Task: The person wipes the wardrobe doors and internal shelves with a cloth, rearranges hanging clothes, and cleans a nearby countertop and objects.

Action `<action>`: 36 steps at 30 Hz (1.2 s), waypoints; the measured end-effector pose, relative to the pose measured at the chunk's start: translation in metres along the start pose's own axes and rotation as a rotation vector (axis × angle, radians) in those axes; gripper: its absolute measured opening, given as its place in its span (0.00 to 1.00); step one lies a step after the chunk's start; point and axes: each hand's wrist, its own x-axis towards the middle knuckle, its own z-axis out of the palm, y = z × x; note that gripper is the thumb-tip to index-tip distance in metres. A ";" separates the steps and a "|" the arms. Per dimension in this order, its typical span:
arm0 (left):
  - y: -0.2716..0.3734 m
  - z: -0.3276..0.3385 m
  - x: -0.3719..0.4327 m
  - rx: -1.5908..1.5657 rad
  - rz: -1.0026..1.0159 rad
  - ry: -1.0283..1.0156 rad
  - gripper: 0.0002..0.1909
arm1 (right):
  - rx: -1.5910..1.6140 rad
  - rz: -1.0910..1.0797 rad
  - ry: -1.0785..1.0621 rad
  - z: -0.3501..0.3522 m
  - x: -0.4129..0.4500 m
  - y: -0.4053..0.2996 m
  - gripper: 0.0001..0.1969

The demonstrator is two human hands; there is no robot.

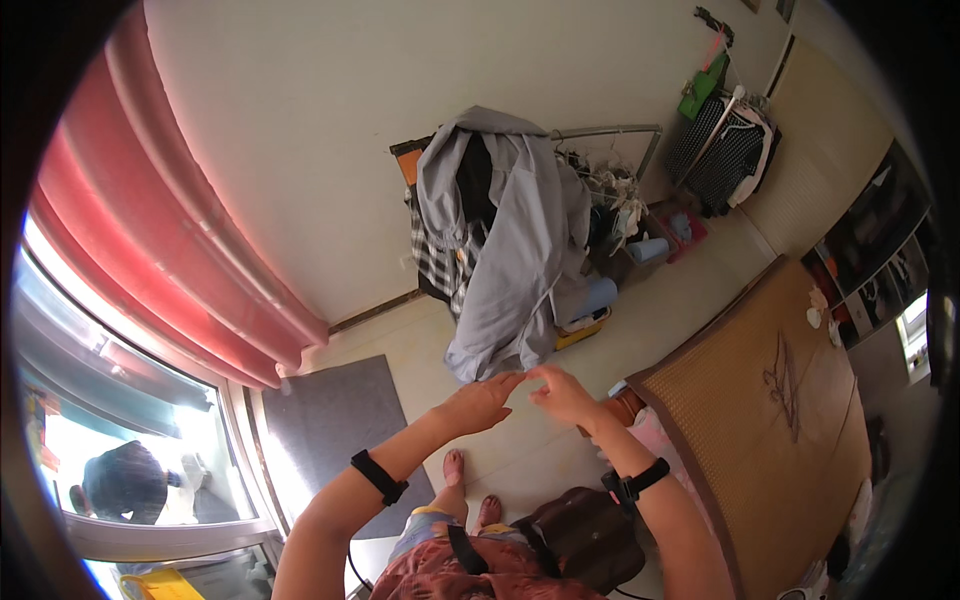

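Note:
My left hand is stretched out before my body, palm down, with nothing seen in it. Close by, my right hand has its fingers bent, and its fingertips meet or overlap those of the left; whether they touch is hard to tell. Just beyond both hands hangs a large grey cloth garment, draped over a metal clothes rack, its lower end near my fingertips. Behind it a black-and-white checked garment shows. A black band sits around each forearm.
A bed with a woven mat stands at right. A grey floor mat lies by the glass door at left, below a pink curtain. Bins with a blue roll stand under the rack. A brown padded seat is beside my legs.

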 end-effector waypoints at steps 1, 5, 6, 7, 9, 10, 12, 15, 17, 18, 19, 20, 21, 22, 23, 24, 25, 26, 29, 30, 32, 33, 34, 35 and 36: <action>-0.008 -0.003 0.010 -0.001 0.003 0.015 0.35 | -0.009 0.003 0.004 -0.011 0.018 0.013 0.19; -0.055 -0.024 0.037 -0.026 -0.004 0.097 0.34 | 0.023 -0.065 0.311 -0.053 0.101 0.022 0.18; -0.063 -0.032 0.043 -0.034 -0.006 0.115 0.34 | -0.012 0.037 0.354 -0.067 0.119 0.016 0.19; -0.071 -0.040 0.049 -0.048 -0.024 0.150 0.34 | -0.030 0.028 0.345 -0.074 0.134 0.015 0.19; -0.085 -0.050 0.062 -0.072 -0.056 0.207 0.34 | 0.198 0.170 0.462 -0.085 0.162 0.014 0.22; -0.095 -0.054 0.064 -0.067 -0.061 0.232 0.34 | 0.310 0.212 0.402 -0.090 0.176 0.012 0.25; -0.106 -0.066 0.069 -0.078 -0.093 0.238 0.34 | 0.476 0.273 0.336 -0.093 0.197 0.024 0.25; -0.119 -0.080 0.079 -0.110 -0.129 0.254 0.33 | 0.609 0.283 0.265 -0.103 0.198 0.046 0.24; -0.115 -0.091 0.091 -0.132 -0.151 0.220 0.37 | 0.582 0.220 0.248 -0.115 0.192 0.051 0.23; -0.116 -0.095 0.094 -0.129 -0.127 0.300 0.40 | 0.491 0.180 0.218 -0.123 0.185 0.032 0.22; -0.112 -0.099 0.099 -0.129 -0.097 0.377 0.42 | 0.399 0.145 0.194 -0.134 0.174 0.012 0.22; -0.110 -0.106 0.107 -0.144 -0.050 0.424 0.52 | 0.396 0.145 0.180 -0.144 0.167 -0.010 0.22; -0.098 -0.116 0.116 -0.152 -0.055 0.429 0.52 | 0.407 0.098 0.130 -0.157 0.157 -0.037 0.22; -0.083 -0.127 0.126 -0.069 -0.012 0.541 0.55 | 0.418 0.054 0.084 -0.171 0.143 -0.061 0.22; -0.073 -0.135 0.135 0.024 0.022 0.655 0.58 | 0.415 0.051 0.073 -0.181 0.133 -0.082 0.22; -0.066 -0.138 0.147 -0.028 0.046 0.670 0.61 | 0.400 -0.045 -0.028 -0.191 0.124 -0.102 0.21; -0.059 -0.143 0.157 -0.078 0.069 0.685 0.64 | 0.386 -0.144 -0.131 -0.200 0.115 -0.120 0.20; -0.049 -0.154 0.161 -0.009 0.126 0.800 0.59 | 0.386 -0.147 -0.141 -0.209 0.108 -0.136 0.20; -0.048 -0.173 0.173 -0.331 0.006 0.353 0.45 | 0.437 -0.428 -0.331 -0.227 0.104 -0.155 0.18; -0.051 -0.176 0.177 -0.354 0.055 0.474 0.33 | 0.405 -0.439 -0.212 -0.232 0.108 -0.152 0.20; -0.056 -0.182 0.180 -0.429 0.052 0.719 0.21 | 0.405 -0.376 0.164 -0.229 0.124 -0.147 0.28; -0.053 -0.192 0.181 -0.491 0.002 0.841 0.20 | 0.312 -0.390 0.303 -0.226 0.133 -0.146 0.31; -0.044 -0.206 0.176 -0.590 0.021 0.891 0.18 | 0.358 -0.373 0.259 -0.223 0.139 -0.144 0.31; -0.041 -0.210 0.176 -0.582 0.007 0.912 0.18 | 0.382 -0.370 0.218 -0.218 0.146 -0.143 0.31; -0.038 -0.213 0.172 -0.555 0.010 0.885 0.19 | 0.411 -0.374 0.163 -0.211 0.154 -0.144 0.31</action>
